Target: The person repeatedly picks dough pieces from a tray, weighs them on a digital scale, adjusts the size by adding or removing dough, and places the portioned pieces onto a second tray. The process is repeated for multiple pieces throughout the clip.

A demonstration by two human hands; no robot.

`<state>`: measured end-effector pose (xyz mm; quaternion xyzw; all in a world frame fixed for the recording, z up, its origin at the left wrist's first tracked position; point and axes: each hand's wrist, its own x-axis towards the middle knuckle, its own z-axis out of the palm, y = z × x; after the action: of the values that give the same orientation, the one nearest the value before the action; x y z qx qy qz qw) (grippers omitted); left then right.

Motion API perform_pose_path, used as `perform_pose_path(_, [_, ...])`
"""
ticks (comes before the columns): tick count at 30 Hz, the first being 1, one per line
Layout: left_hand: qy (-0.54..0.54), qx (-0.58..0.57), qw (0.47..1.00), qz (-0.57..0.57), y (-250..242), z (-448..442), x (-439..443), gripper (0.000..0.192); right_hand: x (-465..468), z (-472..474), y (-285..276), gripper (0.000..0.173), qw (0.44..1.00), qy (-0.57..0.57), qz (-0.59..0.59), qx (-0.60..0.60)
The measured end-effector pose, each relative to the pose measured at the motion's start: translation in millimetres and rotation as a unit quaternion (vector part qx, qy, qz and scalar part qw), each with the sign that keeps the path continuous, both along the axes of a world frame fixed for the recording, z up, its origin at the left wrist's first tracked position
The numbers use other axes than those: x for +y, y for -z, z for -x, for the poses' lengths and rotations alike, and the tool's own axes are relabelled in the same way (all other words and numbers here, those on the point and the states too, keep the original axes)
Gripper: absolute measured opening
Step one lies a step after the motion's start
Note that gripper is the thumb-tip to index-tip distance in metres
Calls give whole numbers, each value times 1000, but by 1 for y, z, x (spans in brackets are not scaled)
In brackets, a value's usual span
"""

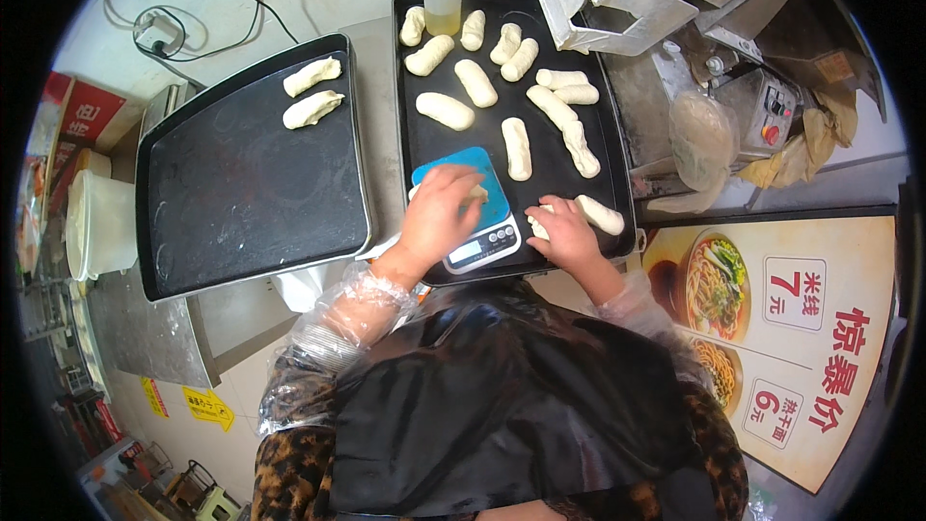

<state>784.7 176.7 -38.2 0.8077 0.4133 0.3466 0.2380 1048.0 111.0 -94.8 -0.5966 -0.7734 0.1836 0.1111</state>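
Observation:
My left hand [443,213] curls over a piece of dough [478,193] on the blue top of a digital kitchen scale [492,177]. Much of that dough is hidden under the palm and fingers. The scale rests at the front left of a black baking tray [463,141]. Near the front right of this tray, my right hand [570,231] grips another dough piece [538,224], partly covered by the fingers. A dough roll [600,215] lies just beside it. Several more dough rolls [444,111] are spread over the tray behind both hands.
To the left, a second black tray [246,174] bears two dough pieces [312,94]. An oil squeeze bottle [442,3] stands at the first tray's back. A floury metal frame [608,7] juts over its back right corner. Machine controls [774,116] and a menu board [781,333] are right.

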Motion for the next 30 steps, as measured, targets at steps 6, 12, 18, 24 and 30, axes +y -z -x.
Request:
perform_pose_path(6, [39,-52,980,189,1,-16,0,29,17,-16,3,25,970,82,45,223])
perform_pose_path(12, [86,-222,804,544,5,-42,-9,27,9,-9,-54,28,910,6,57,412])
perform_pose_path(18, [96,-271,711,641,3,-39,-5,25,14,15,-79,30,942,-43,7,334])
perform_pose_path(24, [121,-219,727,640,12,-29,10,26,19,12,-77,22,955,-61,-17,290])
perform_pose_path(30, [213,-256,705,626,0,-3,14,23,22,-5,-51,16,977,-19,-16,213])
